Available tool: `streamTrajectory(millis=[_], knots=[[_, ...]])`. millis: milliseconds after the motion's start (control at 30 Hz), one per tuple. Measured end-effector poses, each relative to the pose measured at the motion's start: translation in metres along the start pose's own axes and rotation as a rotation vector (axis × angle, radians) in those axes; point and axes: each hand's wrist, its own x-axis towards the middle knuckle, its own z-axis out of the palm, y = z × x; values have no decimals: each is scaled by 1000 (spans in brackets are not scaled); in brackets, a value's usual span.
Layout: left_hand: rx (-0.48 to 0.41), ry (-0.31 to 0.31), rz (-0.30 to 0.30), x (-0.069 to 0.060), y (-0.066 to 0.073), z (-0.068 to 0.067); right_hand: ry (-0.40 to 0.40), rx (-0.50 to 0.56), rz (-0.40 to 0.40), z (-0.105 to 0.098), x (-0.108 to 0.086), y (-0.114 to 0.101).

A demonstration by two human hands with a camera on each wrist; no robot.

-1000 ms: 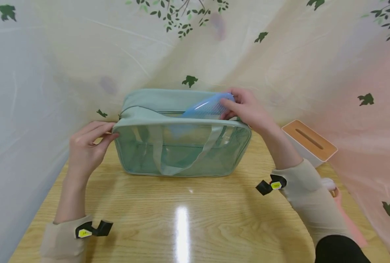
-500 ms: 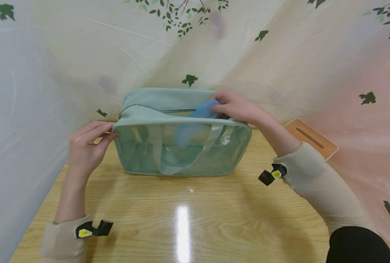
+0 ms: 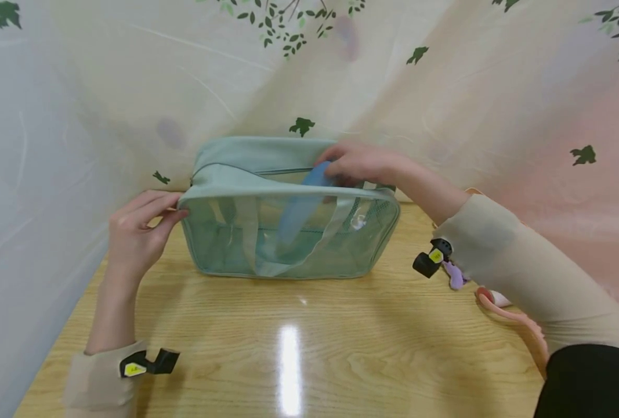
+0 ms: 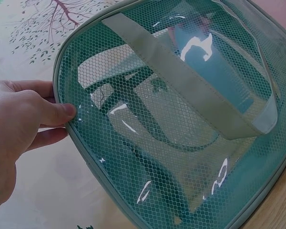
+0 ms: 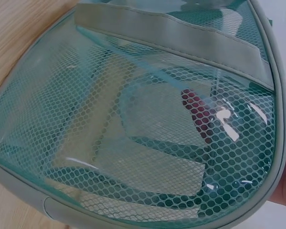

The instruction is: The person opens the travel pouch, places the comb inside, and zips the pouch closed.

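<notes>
A green toiletry bag (image 3: 356, 255) with clear panels stands on the table, its top unzipped. My left hand (image 3: 139, 232) pinches the bag's upper left corner between thumb and fingers; in the left wrist view that hand (image 4: 26, 119) grips the piped edge. At the opening, my right hand (image 3: 358, 162) holds one end of a blue comb (image 3: 317, 177). The comb slants down inside the bag, its lower part visible through the front panel. Through the clear side, the left wrist view also shows the comb (image 4: 209, 67). Some right fingertips are hidden behind the rim.
Right of the bag, beside and under my right sleeve (image 3: 513, 261), lie a small purple object (image 3: 455, 276) and a pink strap-like item (image 3: 518, 318) near a white piece. A leaf-patterned cloth (image 3: 267, 87) hangs close behind the bag.
My right hand has moved left and lowered the comb farther into the bag, tilting it steeper. My left hand stays at the corner. The sleeve now covers most of the tissue box.
</notes>
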Motion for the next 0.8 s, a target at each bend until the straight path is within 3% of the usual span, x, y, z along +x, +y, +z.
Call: streamTrajectory(millis=[167,533,800], knots=[[6,-4,5,2,-4,0,-53,-8,21,5,4,-6],[-14,-8,1,4,-5,-3,-51,-290,90,13,18,-8],[-9,-14,-12,3,-3,-1,-111,-467,107,13,27,-7]])
